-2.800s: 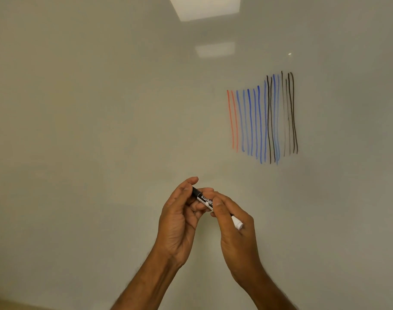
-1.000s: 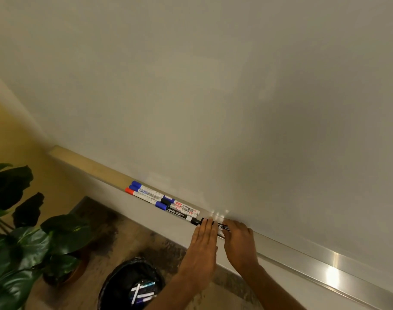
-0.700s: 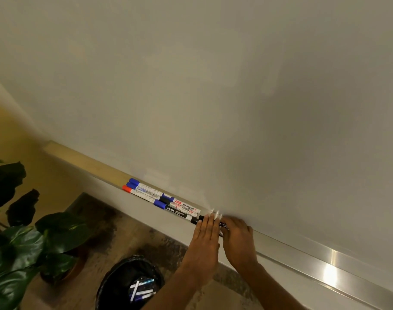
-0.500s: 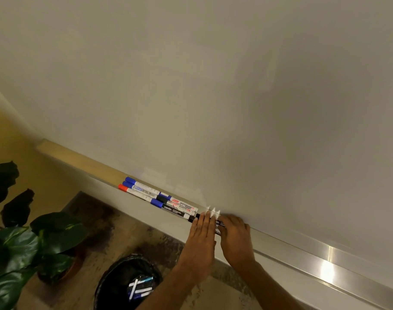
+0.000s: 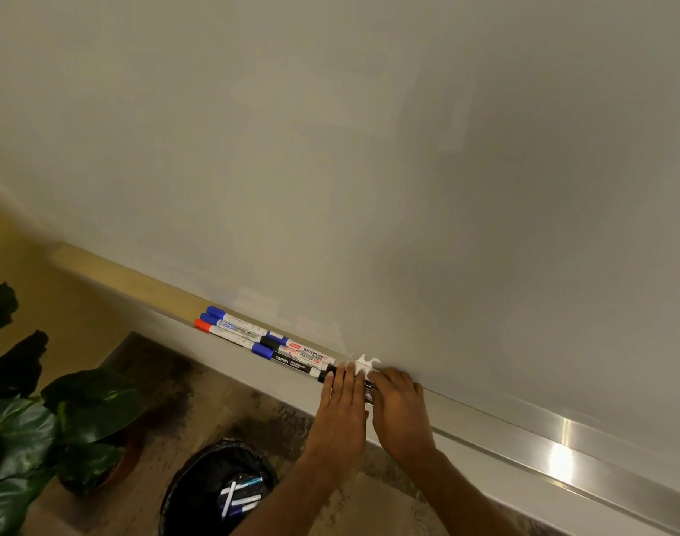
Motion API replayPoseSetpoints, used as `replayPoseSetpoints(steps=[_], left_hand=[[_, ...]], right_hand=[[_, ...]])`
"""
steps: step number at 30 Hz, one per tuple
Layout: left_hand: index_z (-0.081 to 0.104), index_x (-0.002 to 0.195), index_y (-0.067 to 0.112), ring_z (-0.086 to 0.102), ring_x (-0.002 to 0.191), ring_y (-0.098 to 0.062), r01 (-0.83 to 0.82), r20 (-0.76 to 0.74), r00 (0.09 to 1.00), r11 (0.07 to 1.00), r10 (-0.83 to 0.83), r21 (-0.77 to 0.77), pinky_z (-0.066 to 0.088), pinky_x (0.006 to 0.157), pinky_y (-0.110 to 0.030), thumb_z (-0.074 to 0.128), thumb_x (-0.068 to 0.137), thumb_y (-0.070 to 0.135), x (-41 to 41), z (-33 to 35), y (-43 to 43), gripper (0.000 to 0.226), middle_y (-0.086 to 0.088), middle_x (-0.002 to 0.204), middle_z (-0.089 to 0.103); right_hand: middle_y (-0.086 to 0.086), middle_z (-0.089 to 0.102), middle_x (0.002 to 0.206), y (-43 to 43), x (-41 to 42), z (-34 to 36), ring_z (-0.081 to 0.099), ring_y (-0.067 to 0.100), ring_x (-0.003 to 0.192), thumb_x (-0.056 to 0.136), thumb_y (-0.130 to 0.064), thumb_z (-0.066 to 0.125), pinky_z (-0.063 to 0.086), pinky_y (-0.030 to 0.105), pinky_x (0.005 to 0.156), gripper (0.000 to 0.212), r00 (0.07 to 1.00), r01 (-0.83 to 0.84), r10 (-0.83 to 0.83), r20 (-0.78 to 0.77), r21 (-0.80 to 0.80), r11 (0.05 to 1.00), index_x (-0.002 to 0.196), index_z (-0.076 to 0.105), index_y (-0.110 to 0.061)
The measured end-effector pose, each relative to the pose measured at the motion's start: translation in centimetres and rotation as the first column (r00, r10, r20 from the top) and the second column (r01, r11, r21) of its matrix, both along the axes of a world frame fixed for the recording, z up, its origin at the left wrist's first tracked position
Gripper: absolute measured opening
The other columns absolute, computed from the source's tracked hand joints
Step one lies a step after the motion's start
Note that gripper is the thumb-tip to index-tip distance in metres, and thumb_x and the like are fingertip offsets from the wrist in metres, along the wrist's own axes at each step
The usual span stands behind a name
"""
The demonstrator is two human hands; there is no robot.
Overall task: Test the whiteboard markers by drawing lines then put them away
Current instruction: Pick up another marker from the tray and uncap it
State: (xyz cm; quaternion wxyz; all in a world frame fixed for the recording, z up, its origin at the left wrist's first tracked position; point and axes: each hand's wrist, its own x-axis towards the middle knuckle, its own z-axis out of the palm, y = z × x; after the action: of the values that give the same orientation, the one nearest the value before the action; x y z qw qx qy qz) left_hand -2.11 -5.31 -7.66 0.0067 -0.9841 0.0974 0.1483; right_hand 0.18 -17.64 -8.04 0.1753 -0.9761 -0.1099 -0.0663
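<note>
The black marker (image 5: 369, 390) lies on the tray (image 5: 524, 439), left hand (image 5: 342, 400) flat on it, right hand (image 5: 398, 404) grip curled round its end. Nudge it level against the other markers (image 5: 292, 352) before letting go.

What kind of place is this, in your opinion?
Probably an office or classroom: a wall whiteboard with a marker tray, a potted plant and a waste bin on the floor.

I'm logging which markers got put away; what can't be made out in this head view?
1. Black marker on the tray: barrel mostly hidden under the left hand and right hand, head view.
2. Right hand's grip: fingertips hidden behind its own knuckles.
3. Loose markers in the bin: too small and dark to count.
4. Plant: cut off by the left edge.
</note>
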Motion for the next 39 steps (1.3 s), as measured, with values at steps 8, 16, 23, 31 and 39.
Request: replayPoseSetpoints(steps=[8, 16, 23, 31, 39], left_hand=[[0.043, 0.147, 0.0, 0.041, 0.142, -0.038, -0.023, 0.136, 0.99, 0.985, 0.047, -0.169, 0.028, 0.121, -0.05, 0.08, 0.082, 0.043, -0.6, 0.9, -0.4, 0.086, -0.024, 0.154, 0.044], [0.019, 0.161, 0.008, -0.005, 0.157, -0.029, -0.006, 0.079, 0.996, 0.963, 0.028, -0.268, -0.007, 0.124, -0.037, 0.02, 0.107, 0.056, -3.0, 4.2, -5.2, 0.073, -0.015, 0.17, 0.012], [-0.027, 0.156, 0.021, -0.037, 0.148, -0.013, 0.017, 0.085, 0.996, 0.94, 0.013, -0.341, -0.021, 0.122, -0.033, -0.018, 0.082, 0.077, -6.0, 7.2, -11.9, 0.093, 0.001, 0.161, -0.038], [-0.03, 0.153, 0.02, -0.037, 0.148, -0.014, 0.083, 0.059, 0.996, 0.94, -0.067, -0.331, -0.017, 0.125, -0.036, -0.026, 0.074, 0.084, -8.7, 8.6, -19.6, 0.102, 0.0, 0.161, -0.038], [-0.024, 0.157, 0.021, -0.039, 0.146, -0.011, 0.148, 0.065, 0.989, 0.931, -0.134, -0.334, -0.024, 0.121, -0.029, -0.015, 0.08, 0.079, -10.4, 8.5, -26.8, 0.097, 0.002, 0.161, -0.038]], right_hand=[[0.002, 0.071, 0.106, -3.4, -3.1, 1.8, 0.065, 0.023, 0.098, 0.092, -0.02, 0.05, 0.053, 0.038, 0.085, 0.025, 0.979, 0.03, -0.061, 0.196, 0.158, 0.987, 0.107, 0.07, -0.015], [0.001, 0.067, 0.117, -9.5, -7.0, 5.1, 0.053, 0.019, 0.113, 0.099, -0.034, 0.044, 0.05, 0.04, 0.093, 0.031, 0.967, 0.08, -0.12, 0.223, 0.177, 0.981, 0.112, 0.067, -0.018], [0.001, 0.056, 0.137, -16.2, -11.0, 6.3, 0.041, 0.019, 0.132, 0.098, -0.041, 0.054, 0.042, 0.044, 0.107, 0.037, 0.962, 0.161, -0.186, 0.201, 0.136, 0.978, 0.129, 0.055, -0.022], [0.001, 0.039, 0.155, -24.7, -15.5, 6.5, 0.027, 0.021, 0.146, 0.101, -0.056, 0.04, 0.017, 0.039, 0.121, 0.054, 0.947, 0.288, -0.294, 0.131, 0.057, 0.956, 0.143, 0.046, -0.023], [0.004, 0.042, 0.154, -34.0, -18.9, 6.0, 0.028, 0.023, 0.145, 0.103, -0.059, 0.024, 0.028, 0.047, 0.118, 0.059, 0.886, 0.448, -0.451, 0.112, 0.049, 0.893, 0.144, 0.045, -0.022]])
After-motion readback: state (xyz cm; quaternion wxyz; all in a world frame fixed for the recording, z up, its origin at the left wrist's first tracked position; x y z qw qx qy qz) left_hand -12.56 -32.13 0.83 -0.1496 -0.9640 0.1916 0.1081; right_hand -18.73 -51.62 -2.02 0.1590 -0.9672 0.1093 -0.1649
